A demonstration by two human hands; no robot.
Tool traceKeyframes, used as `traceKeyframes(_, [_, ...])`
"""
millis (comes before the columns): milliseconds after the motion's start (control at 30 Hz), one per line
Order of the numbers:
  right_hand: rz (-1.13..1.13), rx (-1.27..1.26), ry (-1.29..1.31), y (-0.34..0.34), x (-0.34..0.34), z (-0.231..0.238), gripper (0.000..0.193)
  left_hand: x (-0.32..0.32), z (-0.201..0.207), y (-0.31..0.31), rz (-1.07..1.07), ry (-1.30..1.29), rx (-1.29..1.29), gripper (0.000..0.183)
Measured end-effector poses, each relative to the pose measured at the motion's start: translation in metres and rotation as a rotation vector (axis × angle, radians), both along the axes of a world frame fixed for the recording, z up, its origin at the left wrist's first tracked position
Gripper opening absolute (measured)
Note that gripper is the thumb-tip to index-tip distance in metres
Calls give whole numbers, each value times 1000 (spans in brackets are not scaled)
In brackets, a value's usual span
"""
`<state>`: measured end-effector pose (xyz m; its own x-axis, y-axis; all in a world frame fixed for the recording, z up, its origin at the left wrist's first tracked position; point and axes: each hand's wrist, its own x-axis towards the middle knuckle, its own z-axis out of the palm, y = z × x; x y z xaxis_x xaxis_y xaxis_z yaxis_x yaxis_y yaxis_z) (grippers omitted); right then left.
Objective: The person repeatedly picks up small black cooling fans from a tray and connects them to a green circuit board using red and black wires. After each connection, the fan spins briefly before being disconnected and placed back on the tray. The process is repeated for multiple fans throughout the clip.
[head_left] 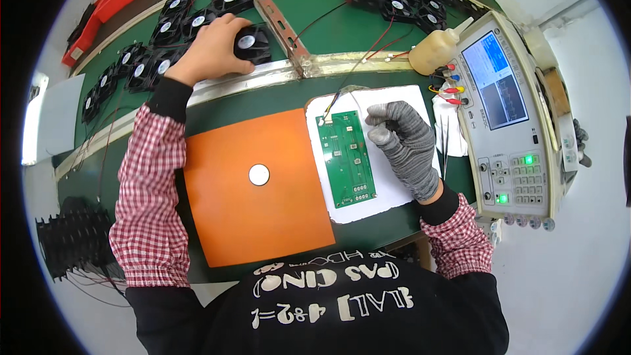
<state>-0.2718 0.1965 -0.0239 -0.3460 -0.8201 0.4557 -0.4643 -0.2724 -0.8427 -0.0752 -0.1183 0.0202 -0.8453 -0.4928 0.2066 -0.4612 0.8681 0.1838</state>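
My bare left hand (pixel 213 51) is at the far side of the bench, thumb and fingers around the edges of a black cooling fan (pixel 252 42) with a pale round label at its hub. Over the right edge of a green circuit board (pixel 346 161) hovers my right hand (pixel 406 144), in a grey knit glove, its fingers curled and thumb near the fingertips. Whatever it may hold is too small to make out. The board lies on a white pad (pixel 388 202), with thin wires (pixel 334 101) plugged into its upper left corner.
An orange mat (pixel 263 223) with a white disc (pixel 259 175) lies left of the board. Several fans (pixel 164 29) stand beyond the metal rail (pixel 256 76). At right are a test instrument (pixel 503 112), a squeeze bottle (pixel 434 51) and tweezers (pixel 445 138). Stacked fans (pixel 73 233) sit lower left.
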Motion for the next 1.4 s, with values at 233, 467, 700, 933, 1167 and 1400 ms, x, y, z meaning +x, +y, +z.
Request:
traceKeyframes(233, [38,-124,400,3,11,21,44,2,56,162,-866,254,304,51])
traceKeyframes(467, [270,-44,1068,19,20,33,23,66,53,188,-966,-264,205,40])
traceKeyframes(700, [6,251,571,14,-6,33,11,98,45,162,7,169,-535,41])
traceKeyframes(933, [96,166,219,0,4,-1,13,92,4,182,-280,138,-260,45])
traceKeyframes(1167, [69,155,344,-1,2,-2,14,92,-16,187,-189,280,259,100])
traceKeyframes(1400, [87,245,262,-6,-1,-3,17,84,-26,195,-180,226,169,106])
